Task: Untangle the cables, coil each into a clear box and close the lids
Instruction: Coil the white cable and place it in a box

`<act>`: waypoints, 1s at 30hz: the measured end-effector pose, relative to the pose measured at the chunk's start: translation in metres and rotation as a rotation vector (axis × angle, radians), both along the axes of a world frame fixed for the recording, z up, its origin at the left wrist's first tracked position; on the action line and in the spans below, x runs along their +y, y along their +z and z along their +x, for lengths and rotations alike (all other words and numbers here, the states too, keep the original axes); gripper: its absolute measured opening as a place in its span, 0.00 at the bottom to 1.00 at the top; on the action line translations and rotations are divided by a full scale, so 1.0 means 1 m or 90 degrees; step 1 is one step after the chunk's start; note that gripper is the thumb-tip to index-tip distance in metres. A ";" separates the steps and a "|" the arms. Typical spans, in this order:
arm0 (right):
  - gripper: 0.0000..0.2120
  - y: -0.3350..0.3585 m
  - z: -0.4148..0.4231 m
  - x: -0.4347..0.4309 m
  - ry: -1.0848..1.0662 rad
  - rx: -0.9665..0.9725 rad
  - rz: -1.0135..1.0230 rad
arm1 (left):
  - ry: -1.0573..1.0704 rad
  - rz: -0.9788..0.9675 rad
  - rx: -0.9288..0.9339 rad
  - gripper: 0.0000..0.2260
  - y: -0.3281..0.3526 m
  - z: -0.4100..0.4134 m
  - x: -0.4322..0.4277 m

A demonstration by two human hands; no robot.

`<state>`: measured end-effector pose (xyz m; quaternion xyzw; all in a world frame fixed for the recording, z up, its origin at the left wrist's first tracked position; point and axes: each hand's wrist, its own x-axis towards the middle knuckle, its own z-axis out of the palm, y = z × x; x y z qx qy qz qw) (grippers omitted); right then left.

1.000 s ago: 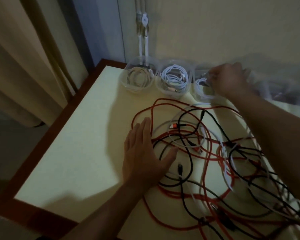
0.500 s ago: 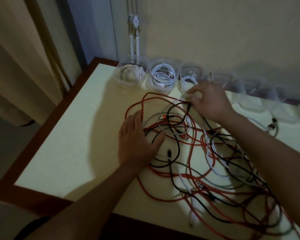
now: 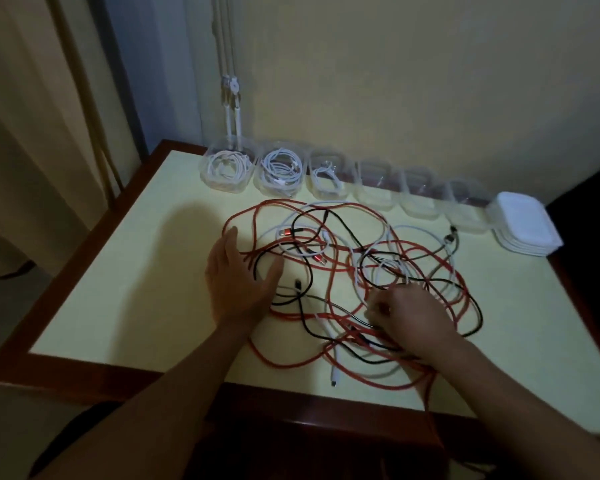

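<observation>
Cables [image 3: 347, 268], red, black and white, lie tangled mid-frame on table [image 3: 136, 271]; left hand [image 3: 238, 285] flat, fingers straight, pressing tangle's left edge; right hand [image 3: 413, 318] curled, pinching strands at lower right of tangle; clear boxes [image 3: 336, 183] lined upper centre, left three holding white coils; lids [image 3: 527, 225] stacked at right.

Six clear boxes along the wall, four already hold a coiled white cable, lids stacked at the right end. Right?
Not quite. The head view shows three filled, not four: the three leftmost boxes hold coiled white cables, and the other three boxes look empty. Six boxes along the wall and the lid stack at the right end are as you say.
</observation>
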<state>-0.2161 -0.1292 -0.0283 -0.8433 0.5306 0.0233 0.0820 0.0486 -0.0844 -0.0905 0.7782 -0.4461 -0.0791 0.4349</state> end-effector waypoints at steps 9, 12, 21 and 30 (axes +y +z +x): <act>0.07 0.029 0.013 0.008 -0.034 -0.021 -0.063 | -0.110 0.130 0.019 0.48 0.009 -0.010 0.021; 0.05 0.074 0.005 -0.016 -0.121 -0.224 -0.113 | -0.111 0.153 -0.085 0.44 0.021 -0.008 0.012; 0.08 0.251 -0.012 -0.046 -0.147 -0.678 -0.039 | -0.379 0.058 -0.050 0.31 0.166 -0.080 -0.046; 0.07 0.322 -0.062 -0.049 -0.137 -0.687 -0.114 | -0.371 -0.042 0.074 0.12 0.272 -0.108 -0.088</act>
